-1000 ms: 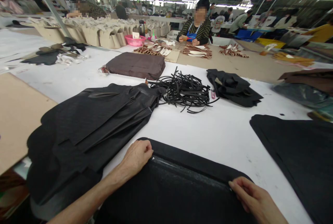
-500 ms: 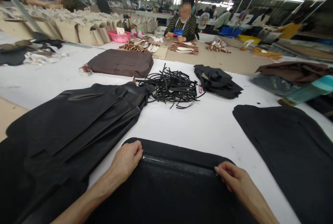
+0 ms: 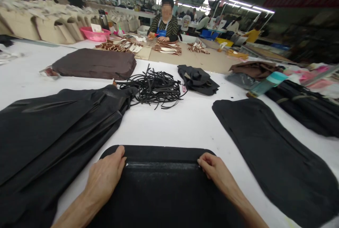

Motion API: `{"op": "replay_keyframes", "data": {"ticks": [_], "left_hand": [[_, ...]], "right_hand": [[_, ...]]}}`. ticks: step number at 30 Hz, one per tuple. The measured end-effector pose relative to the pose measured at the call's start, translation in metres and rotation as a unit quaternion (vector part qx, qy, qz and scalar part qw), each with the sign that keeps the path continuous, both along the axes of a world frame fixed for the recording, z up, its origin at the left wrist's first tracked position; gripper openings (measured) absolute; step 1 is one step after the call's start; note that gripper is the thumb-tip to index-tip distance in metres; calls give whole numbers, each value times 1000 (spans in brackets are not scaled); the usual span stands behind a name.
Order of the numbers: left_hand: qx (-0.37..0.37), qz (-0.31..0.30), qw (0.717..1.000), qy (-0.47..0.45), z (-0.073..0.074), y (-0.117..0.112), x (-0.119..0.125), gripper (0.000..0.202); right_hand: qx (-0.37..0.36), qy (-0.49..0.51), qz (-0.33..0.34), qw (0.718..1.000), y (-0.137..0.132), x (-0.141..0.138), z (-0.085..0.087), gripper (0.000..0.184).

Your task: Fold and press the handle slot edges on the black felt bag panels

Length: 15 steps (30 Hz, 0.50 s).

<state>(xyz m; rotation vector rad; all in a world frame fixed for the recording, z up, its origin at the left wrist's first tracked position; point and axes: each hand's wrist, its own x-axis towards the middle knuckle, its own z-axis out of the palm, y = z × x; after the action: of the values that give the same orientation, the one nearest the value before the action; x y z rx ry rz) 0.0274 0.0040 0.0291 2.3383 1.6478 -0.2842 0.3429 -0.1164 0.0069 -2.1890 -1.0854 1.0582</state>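
A black sheet-material panel [image 3: 164,196] with rounded corners lies in front of me. Across it, just below its far edge, runs a narrow shiny band [image 3: 161,165] with a small white bit at each end. My left hand [image 3: 107,171] pinches the panel at the band's left end, thumb and fingers closed. At the right end my right hand [image 3: 212,166] grips it the same way, thumb against bent finger. Whether the band is a separate strip or part of the panel I cannot tell.
Black folded material [image 3: 60,125] spreads on the left, another black panel stack [image 3: 270,150] on the right. Beyond lie black straps [image 3: 156,88], a brown stack [image 3: 95,63], a black bundle [image 3: 197,79] and a bottle [image 3: 267,83]. A co-worker [image 3: 165,23] sits across the table.
The view has swung right, so the table's things appear further left. Both hands keep their hold on the panel, whose far edge now looks level.
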Motion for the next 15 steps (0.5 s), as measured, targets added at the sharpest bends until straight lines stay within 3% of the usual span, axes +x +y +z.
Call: {"op": "replay_keyframes", "data": {"ticks": [6,11,15], "left_hand": [[96,-196,976,-6,-11,-12,4,43],[111,-237,965,36,-19,-19,-1,50],[191,-282,938,63,-19,-31,-2,62]], "right_hand": [[-2,-61,-18,998,0,-4,5,20],[-7,-96,-19,995,0,-5,4,17],[-27,-136,-22,990,2,-11,9,17]]}}
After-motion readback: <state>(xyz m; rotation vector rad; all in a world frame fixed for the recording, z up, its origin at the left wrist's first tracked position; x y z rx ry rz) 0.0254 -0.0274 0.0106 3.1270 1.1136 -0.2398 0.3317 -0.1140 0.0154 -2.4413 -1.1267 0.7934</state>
